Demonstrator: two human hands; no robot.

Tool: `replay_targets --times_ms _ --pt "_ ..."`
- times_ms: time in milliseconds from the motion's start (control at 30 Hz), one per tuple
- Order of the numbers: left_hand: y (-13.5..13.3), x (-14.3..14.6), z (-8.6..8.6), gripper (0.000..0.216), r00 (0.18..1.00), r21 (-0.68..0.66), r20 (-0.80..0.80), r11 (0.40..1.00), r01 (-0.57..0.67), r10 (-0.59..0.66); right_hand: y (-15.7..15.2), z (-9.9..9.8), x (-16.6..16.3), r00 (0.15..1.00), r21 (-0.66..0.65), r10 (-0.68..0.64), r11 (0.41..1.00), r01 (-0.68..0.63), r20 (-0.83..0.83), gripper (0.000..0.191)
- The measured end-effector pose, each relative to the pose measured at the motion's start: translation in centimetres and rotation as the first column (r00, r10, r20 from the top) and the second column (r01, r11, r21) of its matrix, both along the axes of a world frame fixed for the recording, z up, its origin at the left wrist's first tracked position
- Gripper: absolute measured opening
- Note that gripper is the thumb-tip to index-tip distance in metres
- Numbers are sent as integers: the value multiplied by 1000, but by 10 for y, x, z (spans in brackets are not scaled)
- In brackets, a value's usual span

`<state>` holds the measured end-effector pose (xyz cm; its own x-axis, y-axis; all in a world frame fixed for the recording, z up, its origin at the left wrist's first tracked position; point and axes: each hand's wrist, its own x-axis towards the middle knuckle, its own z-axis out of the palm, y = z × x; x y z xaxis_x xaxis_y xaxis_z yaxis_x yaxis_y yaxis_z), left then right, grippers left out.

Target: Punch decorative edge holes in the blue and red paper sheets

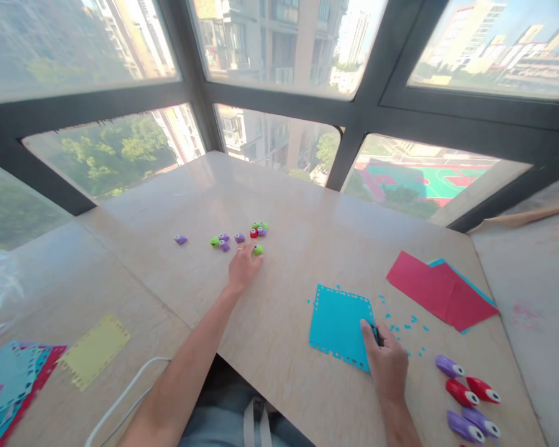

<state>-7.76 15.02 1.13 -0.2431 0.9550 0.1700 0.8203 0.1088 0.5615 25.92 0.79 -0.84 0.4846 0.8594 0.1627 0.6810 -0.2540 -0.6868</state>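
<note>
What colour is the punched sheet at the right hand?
The sheet is bright blue; it shows best in the head view.

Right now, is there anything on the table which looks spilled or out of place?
Yes: small blue scraps lie scattered on the table, mostly to the right of the blue sheet. They look spilled, being loose bits, perhaps punched from its holed edges.

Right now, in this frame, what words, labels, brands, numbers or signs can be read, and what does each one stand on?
None: no text can be read anywhere.
Blue sheet: punched holes, no visible lettering.
Red sheets: no visible lettering.
Eyed pieces: eye markings show; any print is too small to read.
Buildings outside: too blurred to tell whether they carry signs.
</note>
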Motion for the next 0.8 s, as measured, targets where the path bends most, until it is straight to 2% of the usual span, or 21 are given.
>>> replay_targets --times_ms 300,567,667,800 --pt "0 -6 -7 27 998 58 34 997 44 -46 0 7 -3 1000 -21 -2 1000 2 -1 65" --pt "-23 -6 -7 33 959 160 249 982 98 -136 1 11 -5 999 4 7 1000 -7 -45 59" --pt "-38 1 0 35 912 133 380 985 114 -156 1 13 -6 998 11 20 1000 -19 -54 56" --pt "-59 16 12 38 752 52 629 976 211 -196 1 15 -7 998 2 27 1000 -27 -52 54"
